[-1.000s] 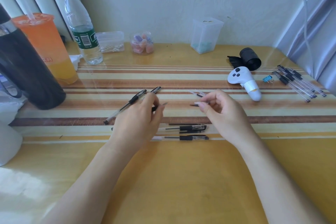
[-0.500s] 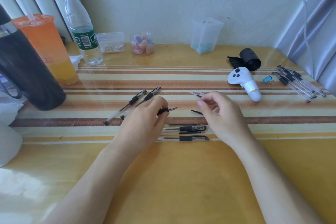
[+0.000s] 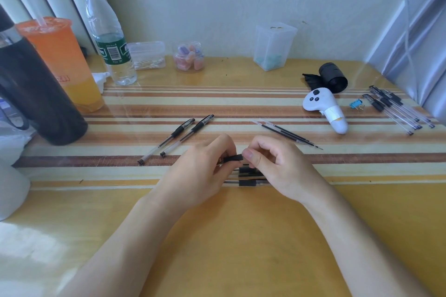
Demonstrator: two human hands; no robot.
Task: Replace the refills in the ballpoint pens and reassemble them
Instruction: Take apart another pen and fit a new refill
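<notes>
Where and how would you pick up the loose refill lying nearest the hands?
Probably mid-shaft, from above, with thumb and forefinger pinching across it. The refill is thin and lies flat and diagonal on the striped mat, its writing tip pointing right. Two more lie close behind it, so a sideways approach would likely nudge them.

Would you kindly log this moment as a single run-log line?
phase: pen reassembly | left hand: grips held pen | right hand: pinches its black grip section | refills: loose on table, beyond right hand
</notes>
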